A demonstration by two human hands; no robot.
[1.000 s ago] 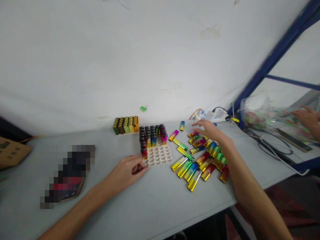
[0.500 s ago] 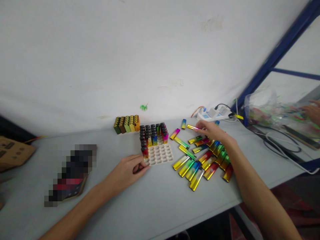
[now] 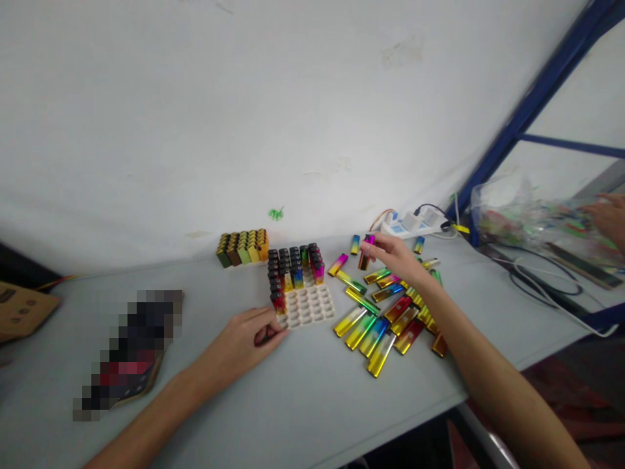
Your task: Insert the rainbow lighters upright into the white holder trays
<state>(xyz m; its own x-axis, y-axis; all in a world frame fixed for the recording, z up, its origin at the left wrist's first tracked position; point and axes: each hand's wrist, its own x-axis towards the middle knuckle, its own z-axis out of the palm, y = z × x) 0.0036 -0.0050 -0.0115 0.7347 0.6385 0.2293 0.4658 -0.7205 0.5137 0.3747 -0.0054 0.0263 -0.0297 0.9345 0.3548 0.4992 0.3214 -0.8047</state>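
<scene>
A white tray with rows of round-ended slots [image 3: 317, 305] lies on the table. Upright lighters with black tops [image 3: 293, 260] fill its back rows and left column; its front right slots are bare. My left hand [image 3: 256, 332] is closed, thumb and fingertips pinching the tray's near left corner. Over the far side of a loose pile, my right hand [image 3: 398, 255] grips a shiny pink-and-red lighter [image 3: 365, 253], held upright between thumb and fingers. The pile of metallic coloured lighters [image 3: 385, 326] is spread out beneath my right forearm and to its left.
A block of gold-topped lighters [image 3: 243, 247] stands by the wall. A white power strip [image 3: 413, 223] with cables sits at the back right. At left lie a pixelated dark item [image 3: 141, 352] and a cardboard piece [image 3: 27, 311]. Another person's hand [image 3: 608, 218] is beyond the blue frame [image 3: 532, 107].
My right hand has moved slightly left, and the lighter in it has turned from lying sideways to upright. My left hand stays at the tray corner. The view has shifted a little.
</scene>
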